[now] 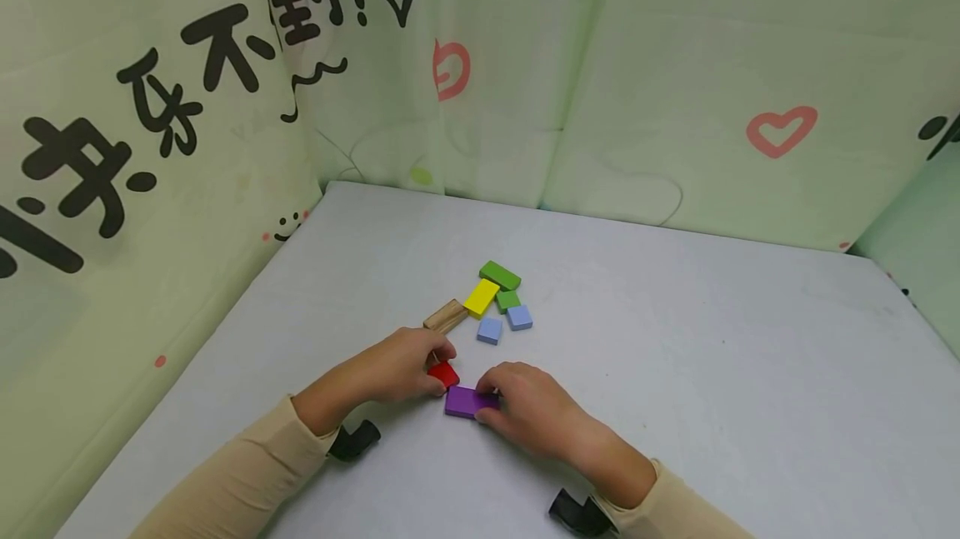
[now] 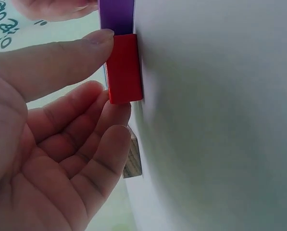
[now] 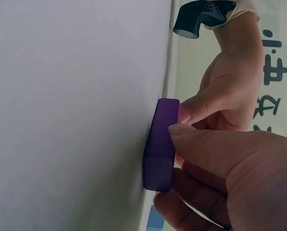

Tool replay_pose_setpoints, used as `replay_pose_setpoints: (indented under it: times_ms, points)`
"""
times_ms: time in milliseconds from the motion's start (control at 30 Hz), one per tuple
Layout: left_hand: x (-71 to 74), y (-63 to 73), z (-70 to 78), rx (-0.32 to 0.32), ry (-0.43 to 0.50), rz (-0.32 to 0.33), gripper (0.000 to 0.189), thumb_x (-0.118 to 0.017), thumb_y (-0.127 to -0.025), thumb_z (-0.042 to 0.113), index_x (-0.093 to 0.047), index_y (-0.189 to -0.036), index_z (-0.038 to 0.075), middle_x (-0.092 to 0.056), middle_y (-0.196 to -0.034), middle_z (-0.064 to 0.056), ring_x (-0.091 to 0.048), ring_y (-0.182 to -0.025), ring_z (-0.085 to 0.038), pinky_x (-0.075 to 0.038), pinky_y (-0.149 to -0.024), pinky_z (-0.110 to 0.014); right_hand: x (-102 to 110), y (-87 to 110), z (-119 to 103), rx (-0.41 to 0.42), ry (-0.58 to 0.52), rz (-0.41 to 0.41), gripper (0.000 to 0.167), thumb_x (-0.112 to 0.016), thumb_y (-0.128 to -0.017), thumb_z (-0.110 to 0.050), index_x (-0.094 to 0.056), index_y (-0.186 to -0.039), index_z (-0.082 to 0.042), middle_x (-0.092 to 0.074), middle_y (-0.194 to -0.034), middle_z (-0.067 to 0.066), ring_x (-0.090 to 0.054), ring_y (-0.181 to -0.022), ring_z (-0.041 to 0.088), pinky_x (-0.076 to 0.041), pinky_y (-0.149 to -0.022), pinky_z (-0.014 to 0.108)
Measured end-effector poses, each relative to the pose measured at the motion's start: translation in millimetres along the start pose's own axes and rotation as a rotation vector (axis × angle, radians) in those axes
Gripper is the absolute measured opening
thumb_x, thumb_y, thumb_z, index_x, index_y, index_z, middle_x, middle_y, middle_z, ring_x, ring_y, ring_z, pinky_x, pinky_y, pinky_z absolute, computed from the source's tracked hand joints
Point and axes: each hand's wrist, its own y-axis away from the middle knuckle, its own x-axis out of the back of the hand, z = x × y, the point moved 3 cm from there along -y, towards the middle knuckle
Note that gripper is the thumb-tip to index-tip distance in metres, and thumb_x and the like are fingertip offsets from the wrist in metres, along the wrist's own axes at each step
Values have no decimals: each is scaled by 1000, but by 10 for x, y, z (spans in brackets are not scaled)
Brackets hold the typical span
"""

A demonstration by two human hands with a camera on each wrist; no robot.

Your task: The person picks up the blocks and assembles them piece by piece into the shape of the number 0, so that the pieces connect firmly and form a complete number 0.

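My left hand point(image 1: 405, 364) grips a red block point(image 2: 125, 70) between thumb and fingers, partly covering it in the head view. To its right, my right hand point(image 1: 536, 410) pinches a purple block point(image 1: 461, 401) by its right end, thumb on the near side. The purple block lies flat on the table, its left end right at the red block's corner. Just beyond the left fingers is a bare wooden block point(image 1: 446, 316), its near end hidden by the hand. In the right wrist view, the purple block point(image 3: 161, 139) shows its long side and one end.
Beyond the hands, a yellow block point(image 1: 482, 298) links the wooden block to a long green block point(image 1: 500, 275) and a small green block point(image 1: 507, 301). Two light blue blocks point(image 1: 490, 331) lie nearer. Printed curtains point(image 1: 675, 64) border the white table point(image 1: 750, 372).
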Motion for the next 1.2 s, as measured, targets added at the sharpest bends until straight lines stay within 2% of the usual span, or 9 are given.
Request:
replay_pose_setpoints:
  times_ms: [100,333,767,933,1200]
  points:
    - [-6,-1,-2,0,0,2,35,-83,-82,8,-67,-113,6,-61,-92,2,-56,-87,-15,-49,-79,-31,-2,2,0,-5,-1,-4,21,-78,-87,-13,-70,-104,-4,-69,-98,5,-61,-90,18,-52,-83,38]
    - [-6,18,0,-46,-34,12,21,-83,-82,8,-67,-96,8,-58,-85,3,-52,-82,-15,-47,-75,-32,-11,-2,2,-12,-2,-15,22,-78,-88,-14,-70,-105,-4,-69,-99,5,-61,-90,18,-52,-83,38]
    - [-8,19,32,-62,-80,-5,17,-83,-83,15,-75,-97,8,-55,-89,3,-49,-87,-15,-46,-76,-31,-12,-6,11,8,4,-8,21,-78,-88,-14,-69,-104,-4,-69,-98,5,-62,-90,18,-53,-83,39]
    - [-7,31,72,-82,-91,-11,17,-83,-84,14,-76,-97,7,-59,-95,1,-53,-89,-15,-49,-79,-32,-9,-10,10,4,5,-8,21,-78,-88,-14,-70,-104,-4,-69,-98,6,-63,-90,19,-53,-84,40]
    - [-15,38,108,-95,-101,7,18,-83,-83,15,-75,-96,5,-60,-93,0,-54,-88,-16,-50,-78,-32,-6,-11,11,-5,0,-13,21,-78,-88,-14,-70,-104,-4,-69,-98,5,-62,-90,18,-53,-83,40]
